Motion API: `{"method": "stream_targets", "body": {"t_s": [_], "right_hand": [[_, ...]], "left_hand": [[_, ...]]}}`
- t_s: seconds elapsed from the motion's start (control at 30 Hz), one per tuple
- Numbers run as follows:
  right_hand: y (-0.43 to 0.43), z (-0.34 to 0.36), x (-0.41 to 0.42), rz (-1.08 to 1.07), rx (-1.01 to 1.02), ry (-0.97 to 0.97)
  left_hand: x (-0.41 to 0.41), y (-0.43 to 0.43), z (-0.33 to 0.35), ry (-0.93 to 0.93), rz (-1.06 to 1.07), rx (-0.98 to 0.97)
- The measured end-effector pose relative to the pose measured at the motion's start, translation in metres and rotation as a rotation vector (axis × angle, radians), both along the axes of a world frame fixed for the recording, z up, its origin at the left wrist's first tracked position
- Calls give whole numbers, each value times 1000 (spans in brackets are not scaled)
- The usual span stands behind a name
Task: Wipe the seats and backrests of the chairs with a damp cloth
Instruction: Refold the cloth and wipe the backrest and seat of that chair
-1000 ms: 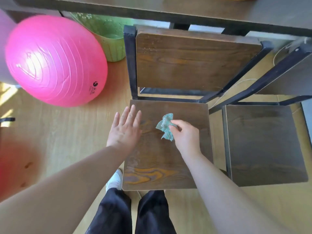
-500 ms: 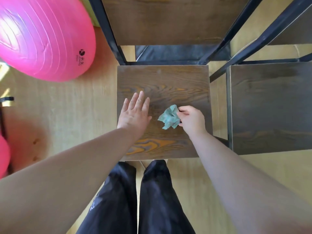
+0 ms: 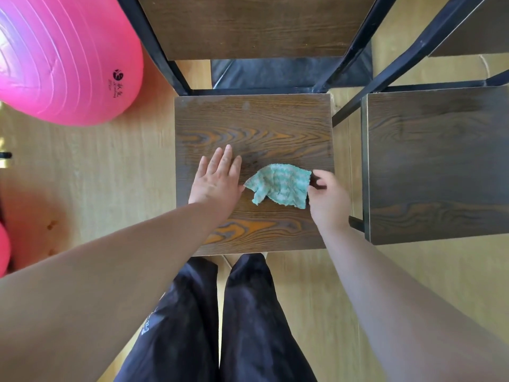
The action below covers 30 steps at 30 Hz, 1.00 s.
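Note:
A dark wooden chair seat (image 3: 253,128) with a black metal frame lies right below me, its backrest (image 3: 253,26) at the top of the view. A small green cloth (image 3: 278,186) lies spread on the seat's middle right. My right hand (image 3: 327,199) pinches the cloth's right edge between thumb and fingers. My left hand (image 3: 217,180) lies flat on the seat, fingers straight, its thumb side touching the cloth's left tip.
A second wooden chair seat (image 3: 440,161) stands close on the right, its black frame bars (image 3: 399,51) crossing the gap. A large pink exercise ball (image 3: 63,59) sits on the wooden floor at the left. My legs in dark trousers (image 3: 220,321) stand at the seat's front edge.
The cloth went from a crumpled ball to spread out flat on the seat. My left hand has moved right until it touches the cloth. The camera has tilted further down.

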State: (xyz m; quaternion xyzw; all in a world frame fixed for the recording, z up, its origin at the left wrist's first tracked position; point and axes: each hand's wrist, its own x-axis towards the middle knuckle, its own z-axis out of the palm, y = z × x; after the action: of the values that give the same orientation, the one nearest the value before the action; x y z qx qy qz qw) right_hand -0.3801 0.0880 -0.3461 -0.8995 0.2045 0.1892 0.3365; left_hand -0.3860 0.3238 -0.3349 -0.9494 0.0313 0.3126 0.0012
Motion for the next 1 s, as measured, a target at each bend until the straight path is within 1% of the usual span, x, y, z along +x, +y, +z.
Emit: {"method": "stream_targets", "body": {"t_s": [0.07, 0.13, 0.17, 0.23, 0.33, 0.47, 0.53, 0.63, 0.9, 1.0], "right_hand": [[-4, 1, -2, 350, -75, -31], [-7, 0, -4, 597, -146, 2], [-8, -2, -6, 673, -194, 26], [-12, -7, -11, 742, -269, 43], [-17, -15, -17, 762, -327, 11], [-21, -23, -22, 737, -296, -51], [-21, -25, -22, 728, -285, -123], [-22, -27, -23, 722, -271, -190], [-25, -19, -21, 629, -193, -205], [-24, -4, -12, 545, -107, -224]], "left_hand": [[-1, -1, 0, 6, -6, 0], [-2, -4, 0, 4, -10, -13], [-3, -7, 0, -1, -4, -34], [-5, -13, 0, -28, 8, -75], [-11, -26, -2, -73, -24, -44], [-16, -40, -12, -18, 8, -22], [-18, -47, -19, 4, 43, -47], [-19, -53, -26, -14, 80, -81], [-13, -42, -21, -121, 141, -238], [-6, -32, -10, -143, 205, -292]]}}
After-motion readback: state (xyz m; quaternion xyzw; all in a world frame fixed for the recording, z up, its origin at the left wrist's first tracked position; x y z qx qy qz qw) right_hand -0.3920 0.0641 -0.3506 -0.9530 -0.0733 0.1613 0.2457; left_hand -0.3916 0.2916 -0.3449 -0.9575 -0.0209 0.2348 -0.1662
